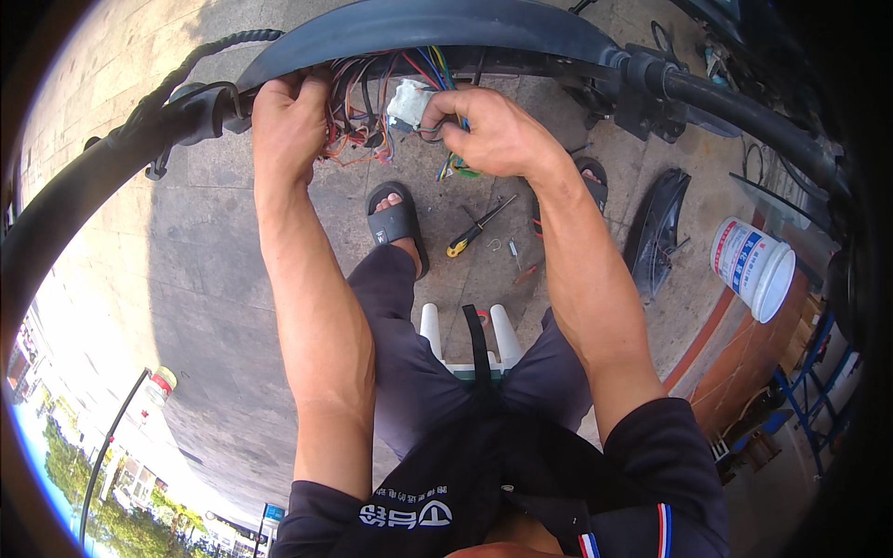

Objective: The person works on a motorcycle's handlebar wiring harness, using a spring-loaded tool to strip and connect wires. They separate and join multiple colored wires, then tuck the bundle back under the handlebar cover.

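Observation:
My left hand (288,126) is curled up under the dark curved vehicle frame (428,26) at the top left, among a tangle of coloured wires (358,102); its fingertips and whatever they hold are hidden. To its right, my right hand (484,130) has its fingers closed on the edge of a small white-wrapped block (406,102), with a dark wire looped beside the fingertips. More coloured wires and connectors (456,163) dangle below this hand.
A screwdriver (460,244) and small metal parts lie on the pavement (214,307) between my sandalled feet. A white stool (507,339) is between my legs. At right are a black curved part (651,237), a white bucket (749,265) and blue metal racks (809,391).

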Demonstrator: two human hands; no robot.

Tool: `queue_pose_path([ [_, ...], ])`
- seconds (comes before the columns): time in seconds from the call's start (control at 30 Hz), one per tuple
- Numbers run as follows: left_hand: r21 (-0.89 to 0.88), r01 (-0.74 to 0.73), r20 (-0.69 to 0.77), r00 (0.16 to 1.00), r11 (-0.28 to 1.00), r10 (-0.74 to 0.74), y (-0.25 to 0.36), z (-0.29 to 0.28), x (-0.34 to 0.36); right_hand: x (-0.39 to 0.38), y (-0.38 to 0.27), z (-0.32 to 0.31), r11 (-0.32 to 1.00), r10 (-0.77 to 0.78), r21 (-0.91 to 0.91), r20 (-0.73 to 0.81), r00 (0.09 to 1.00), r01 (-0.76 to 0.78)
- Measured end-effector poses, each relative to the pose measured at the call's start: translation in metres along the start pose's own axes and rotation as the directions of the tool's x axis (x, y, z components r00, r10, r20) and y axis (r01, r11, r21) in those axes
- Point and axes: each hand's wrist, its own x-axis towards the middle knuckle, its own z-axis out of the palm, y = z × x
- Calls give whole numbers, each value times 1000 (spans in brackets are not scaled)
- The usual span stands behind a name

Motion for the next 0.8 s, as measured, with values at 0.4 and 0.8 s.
queue_pose_path([
  [0.4,-16,-26,-18,1000,1000,26,2,2,1,-2,9,1,990,-11,135,-204,979,40],
  [0.8,18,-44,3,999,999,44,1,7,2,2,19,-8,756,150,650,-284,947,75],
])
